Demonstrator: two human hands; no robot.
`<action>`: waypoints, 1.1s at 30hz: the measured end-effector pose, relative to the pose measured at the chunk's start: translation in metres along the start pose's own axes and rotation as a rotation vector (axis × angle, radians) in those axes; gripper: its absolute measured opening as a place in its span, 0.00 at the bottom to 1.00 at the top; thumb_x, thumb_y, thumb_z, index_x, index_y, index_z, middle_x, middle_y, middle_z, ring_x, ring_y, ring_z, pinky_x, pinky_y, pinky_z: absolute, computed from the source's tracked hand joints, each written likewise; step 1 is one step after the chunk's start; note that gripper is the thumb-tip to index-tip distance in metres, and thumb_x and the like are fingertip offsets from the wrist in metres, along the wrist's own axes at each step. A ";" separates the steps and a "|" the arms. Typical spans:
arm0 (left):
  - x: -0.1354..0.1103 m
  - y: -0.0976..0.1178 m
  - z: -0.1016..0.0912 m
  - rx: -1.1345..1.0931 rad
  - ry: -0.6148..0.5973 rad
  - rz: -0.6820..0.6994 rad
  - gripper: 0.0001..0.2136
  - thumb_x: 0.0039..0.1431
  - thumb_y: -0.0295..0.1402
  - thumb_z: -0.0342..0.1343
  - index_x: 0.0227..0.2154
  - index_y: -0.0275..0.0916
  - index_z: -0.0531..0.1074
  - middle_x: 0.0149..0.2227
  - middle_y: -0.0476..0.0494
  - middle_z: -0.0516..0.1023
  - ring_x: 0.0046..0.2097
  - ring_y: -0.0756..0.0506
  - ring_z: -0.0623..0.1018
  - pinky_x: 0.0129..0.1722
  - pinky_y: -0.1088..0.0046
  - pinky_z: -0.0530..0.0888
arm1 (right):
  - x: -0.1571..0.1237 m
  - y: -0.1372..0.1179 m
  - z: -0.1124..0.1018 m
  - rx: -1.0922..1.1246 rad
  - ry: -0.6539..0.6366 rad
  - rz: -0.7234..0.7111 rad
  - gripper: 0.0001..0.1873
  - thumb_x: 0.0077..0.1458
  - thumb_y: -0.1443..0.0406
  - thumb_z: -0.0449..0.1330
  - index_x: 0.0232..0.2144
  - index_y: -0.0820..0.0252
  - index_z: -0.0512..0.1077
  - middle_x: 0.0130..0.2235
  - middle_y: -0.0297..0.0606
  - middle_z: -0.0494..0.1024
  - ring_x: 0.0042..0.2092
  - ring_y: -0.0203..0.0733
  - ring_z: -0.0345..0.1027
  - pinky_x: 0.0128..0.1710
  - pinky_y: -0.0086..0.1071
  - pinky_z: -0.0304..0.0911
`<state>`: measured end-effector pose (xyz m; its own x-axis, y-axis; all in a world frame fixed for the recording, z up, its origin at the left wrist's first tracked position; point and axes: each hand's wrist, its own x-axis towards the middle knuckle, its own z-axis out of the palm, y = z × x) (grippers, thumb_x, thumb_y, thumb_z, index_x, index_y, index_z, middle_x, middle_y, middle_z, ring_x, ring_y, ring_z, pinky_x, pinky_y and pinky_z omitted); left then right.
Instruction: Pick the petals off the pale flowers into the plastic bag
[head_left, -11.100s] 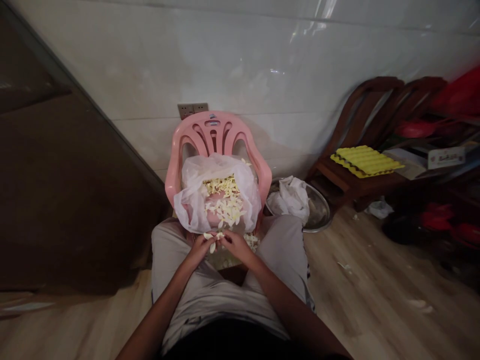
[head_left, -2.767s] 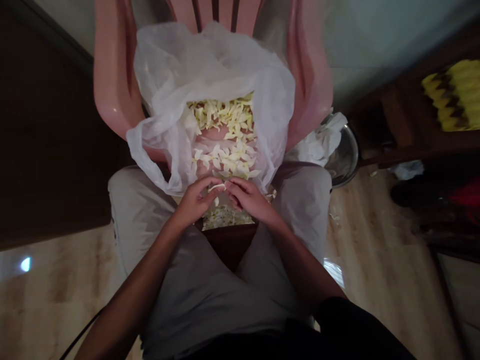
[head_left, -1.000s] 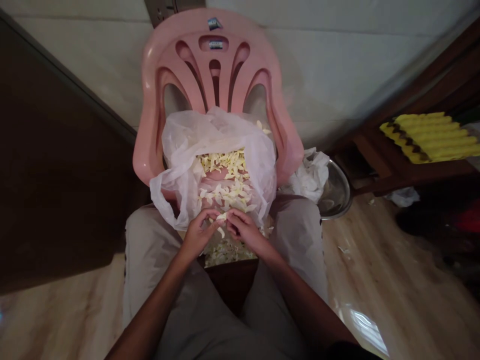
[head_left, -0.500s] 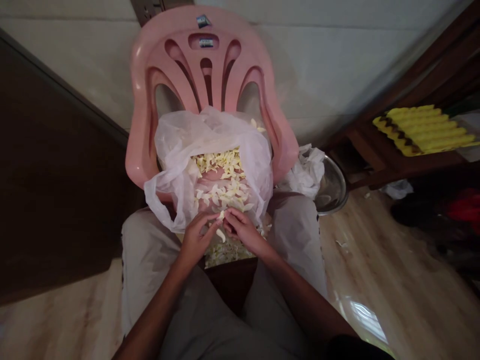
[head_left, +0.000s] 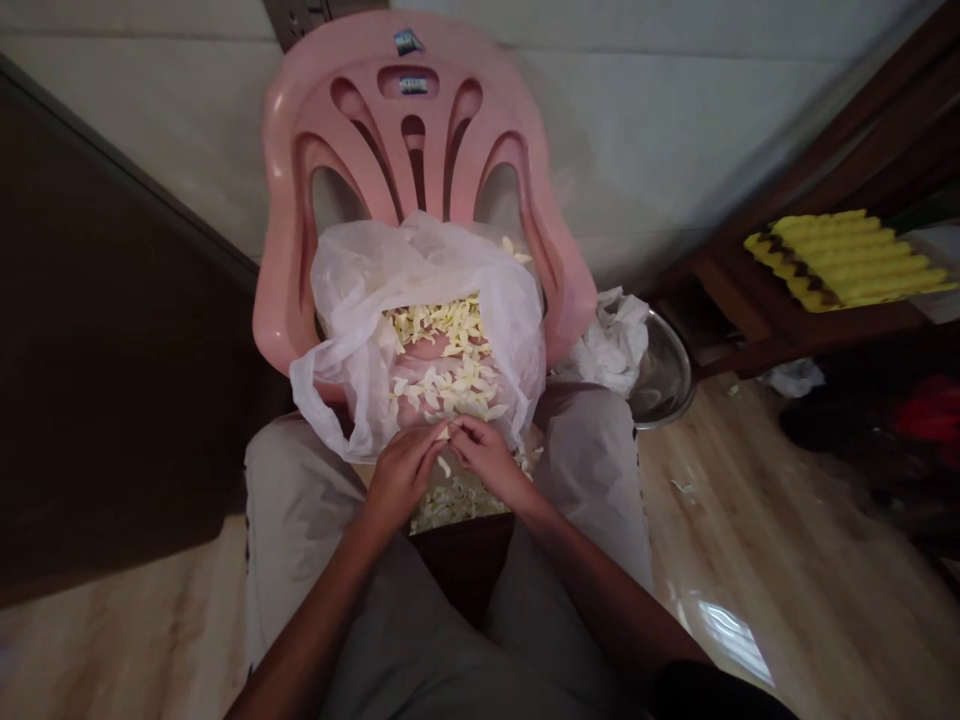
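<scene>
My left hand (head_left: 401, 475) and my right hand (head_left: 487, 460) meet just below the mouth of a thin white plastic bag (head_left: 352, 340). Their fingertips pinch a small pale petal (head_left: 442, 432) between them. A second petal (head_left: 444, 466) shows just below, between the hands. Many pale yellow petals (head_left: 439, 365) lie inside the bag, which rests on the seat of a pink plastic chair (head_left: 315, 110). Another heap of petals (head_left: 454, 505) sits on my lap beneath my hands, partly hidden by them.
A steel basin (head_left: 664, 370) holding a crumpled white cloth (head_left: 611, 345) sits right of the chair. A yellow egg tray (head_left: 840, 260) lies on a dark wooden chair (head_left: 739, 320). Wall tiles stand behind, and scattered bits lie on the wood-look floor (head_left: 757, 570).
My hands have shifted slightly up toward the bag, with the fingertips still together on a petal. Since the older frames, my view has tilted up and shows more of the pink chair.
</scene>
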<state>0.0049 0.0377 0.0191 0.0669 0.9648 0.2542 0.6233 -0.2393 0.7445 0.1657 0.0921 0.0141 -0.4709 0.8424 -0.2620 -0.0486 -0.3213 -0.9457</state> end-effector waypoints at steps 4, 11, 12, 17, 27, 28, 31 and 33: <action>0.000 0.003 -0.002 0.034 0.009 0.014 0.12 0.68 0.33 0.53 0.51 0.46 0.76 0.48 0.43 0.84 0.48 0.41 0.81 0.51 0.61 0.75 | 0.002 -0.001 0.000 -0.135 0.054 -0.090 0.11 0.58 0.59 0.58 0.26 0.56 0.70 0.24 0.28 0.64 0.27 0.35 0.55 0.27 0.29 0.50; 0.004 0.011 0.003 -0.136 0.105 -0.081 0.07 0.68 0.34 0.53 0.40 0.43 0.76 0.46 0.43 0.82 0.50 0.43 0.79 0.53 0.63 0.73 | 0.001 0.006 0.008 -0.169 0.101 -0.130 0.11 0.56 0.59 0.58 0.24 0.57 0.69 0.23 0.28 0.62 0.27 0.35 0.54 0.28 0.29 0.50; 0.005 0.013 0.004 -0.186 0.142 -0.144 0.07 0.68 0.35 0.53 0.39 0.43 0.76 0.44 0.43 0.81 0.48 0.43 0.79 0.52 0.64 0.73 | 0.001 0.006 0.009 -0.175 0.119 -0.130 0.11 0.56 0.59 0.58 0.24 0.57 0.69 0.23 0.28 0.62 0.27 0.36 0.54 0.28 0.29 0.50; 0.005 0.002 -0.008 -0.445 0.593 -0.467 0.09 0.65 0.41 0.55 0.36 0.42 0.71 0.37 0.47 0.76 0.39 0.47 0.77 0.41 0.72 0.75 | 0.002 -0.001 -0.002 -0.142 0.355 -0.115 0.09 0.53 0.62 0.55 0.23 0.56 0.64 0.23 0.28 0.60 0.27 0.36 0.53 0.26 0.28 0.48; 0.004 -0.008 -0.021 -0.631 0.624 -0.519 0.07 0.62 0.40 0.58 0.37 0.43 0.71 0.38 0.49 0.79 0.37 0.49 0.79 0.40 0.73 0.76 | -0.012 -0.021 -0.011 -0.282 0.472 -0.368 0.09 0.48 0.68 0.55 0.20 0.55 0.60 0.30 0.34 0.67 0.35 0.42 0.61 0.35 0.33 0.56; 0.004 -0.003 -0.015 -0.620 0.504 -0.536 0.08 0.62 0.42 0.58 0.37 0.43 0.72 0.42 0.47 0.81 0.40 0.47 0.80 0.41 0.71 0.76 | -0.014 -0.023 -0.007 -0.311 0.435 -0.397 0.09 0.48 0.69 0.55 0.20 0.55 0.60 0.34 0.36 0.70 0.38 0.43 0.63 0.38 0.34 0.57; 0.004 0.011 0.000 -0.549 0.267 -0.531 0.11 0.61 0.45 0.58 0.37 0.43 0.74 0.46 0.45 0.81 0.45 0.44 0.79 0.43 0.69 0.76 | -0.020 -0.027 0.001 -0.348 0.295 -0.402 0.10 0.49 0.71 0.55 0.22 0.54 0.59 0.39 0.38 0.75 0.43 0.45 0.67 0.44 0.38 0.59; 0.006 0.016 0.007 -0.536 0.168 -0.490 0.12 0.63 0.45 0.57 0.37 0.42 0.75 0.49 0.44 0.80 0.47 0.44 0.79 0.43 0.69 0.76 | -0.021 -0.025 0.005 -0.360 0.230 -0.367 0.09 0.50 0.70 0.56 0.23 0.54 0.60 0.38 0.37 0.76 0.41 0.44 0.66 0.45 0.38 0.59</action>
<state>0.0205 0.0407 0.0282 -0.2680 0.9553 -0.1250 0.0824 0.1520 0.9849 0.1730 0.0802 0.0441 -0.2732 0.9568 0.0998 0.1496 0.1448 -0.9781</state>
